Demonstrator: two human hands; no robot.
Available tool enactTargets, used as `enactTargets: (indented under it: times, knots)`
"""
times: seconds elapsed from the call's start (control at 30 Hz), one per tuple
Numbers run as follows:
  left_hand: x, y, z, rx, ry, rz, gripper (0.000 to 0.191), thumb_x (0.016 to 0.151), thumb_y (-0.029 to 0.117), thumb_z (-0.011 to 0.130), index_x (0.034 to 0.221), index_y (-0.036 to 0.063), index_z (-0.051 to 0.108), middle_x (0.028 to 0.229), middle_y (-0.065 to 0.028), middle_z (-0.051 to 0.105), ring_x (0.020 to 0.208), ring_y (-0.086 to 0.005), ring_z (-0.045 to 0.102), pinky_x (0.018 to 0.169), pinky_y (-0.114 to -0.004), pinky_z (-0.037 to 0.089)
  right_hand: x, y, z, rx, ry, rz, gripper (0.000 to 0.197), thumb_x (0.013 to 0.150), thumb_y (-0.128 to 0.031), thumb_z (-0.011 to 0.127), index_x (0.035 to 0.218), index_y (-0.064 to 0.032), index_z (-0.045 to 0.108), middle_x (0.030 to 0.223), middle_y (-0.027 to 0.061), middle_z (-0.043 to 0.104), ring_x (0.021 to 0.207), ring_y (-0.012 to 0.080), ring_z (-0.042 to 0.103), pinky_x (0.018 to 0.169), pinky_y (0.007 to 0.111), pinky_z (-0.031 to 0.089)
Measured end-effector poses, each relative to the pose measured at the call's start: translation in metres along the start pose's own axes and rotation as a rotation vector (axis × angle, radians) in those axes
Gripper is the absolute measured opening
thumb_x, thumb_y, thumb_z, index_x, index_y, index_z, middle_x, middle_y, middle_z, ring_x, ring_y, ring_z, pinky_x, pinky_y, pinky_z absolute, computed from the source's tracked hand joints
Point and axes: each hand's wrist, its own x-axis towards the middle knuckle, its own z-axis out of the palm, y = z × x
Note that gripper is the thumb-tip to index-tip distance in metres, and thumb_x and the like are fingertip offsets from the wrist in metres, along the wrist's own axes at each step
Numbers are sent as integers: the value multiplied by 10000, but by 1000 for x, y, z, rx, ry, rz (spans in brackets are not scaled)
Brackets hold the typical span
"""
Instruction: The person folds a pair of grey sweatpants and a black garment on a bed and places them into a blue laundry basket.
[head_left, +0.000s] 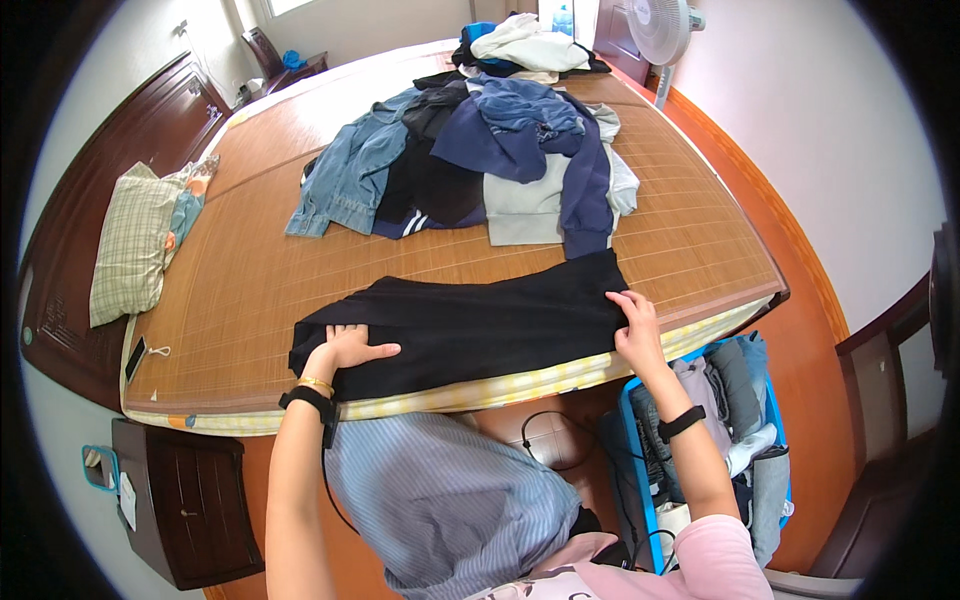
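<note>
A black garment (480, 322), perhaps trousers, lies stretched sideways along the near edge of a bed covered with a woven bamboo mat (247, 300). Flat on its left end rests my left hand (356, 349), thumb spread away from the fingers. My right hand (636, 326) is at the garment's right end, fingers bent at its edge; whether they pinch the cloth cannot be told. Beyond it is a loose heap with a denim jacket (352, 165), a navy garment (589, 195) and a light grey garment (525, 210).
A blue bin (645, 480) of rolled and folded clothes stands on the floor at right. At the bed's left are a checked pillow (131, 247) and a phone (136, 358). More clothes (525, 45) and a fan (660, 30) are at the back. A nightstand (195, 502) stands lower left.
</note>
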Motion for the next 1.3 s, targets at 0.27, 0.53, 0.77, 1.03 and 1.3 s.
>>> enactTargets:
  times: [0.27, 0.53, 0.77, 1.03, 1.3]
  knots:
    - [8, -25, 12, -1267, 129, 193, 662, 920, 532, 442, 1314, 0, 440, 1409, -129, 399, 1303, -182, 351, 1067, -291, 257, 20, 31, 20, 328, -41, 341, 402, 843, -129, 583, 1235, -90, 504, 928, 136, 564, 887, 300, 547, 811, 382, 441]
    - [-11, -4, -9, -938, 911, 300, 256, 925, 216, 546, 741, 40, 525, 713, 14, 542, 704, -61, 475, 660, -222, 382, 53, -9, -15, 341, 301, 108, 205, 882, -13, 515, 1056, -61, 614, 848, 129, 529, 775, 278, 541, 725, 343, 438]
    - [-55, 23, 20, -655, 671, 246, 392, 928, 275, 522, 648, 4, 572, 519, -54, 546, 485, -120, 525, 481, -266, 401, 17, 53, -4, 289, 160, 171, 231, 839, 24, 540, 1049, -43, 610, 880, 126, 536, 742, 222, 557, 687, 321, 465]
    - [-55, -3, 16, -284, 1076, 424, 170, 883, 164, 568, 825, 5, 579, 874, -147, 617, 811, -280, 576, 722, -377, 450, 33, -24, -11, 138, 184, -14, 256, 802, -13, 553, 1044, -70, 617, 1067, 133, 549, 1033, 329, 520, 904, 406, 410]
    - [-38, -39, 46, 92, 608, 90, 556, 948, 524, 321, 1457, 326, 223, 1543, -73, 125, 1410, -361, 92, 1087, -609, 87, 7, -102, 52, -23, -339, -216, 489, 891, -295, 550, 1353, -189, 430, 1454, 114, 319, 1367, 367, 219, 1063, 583, 201]
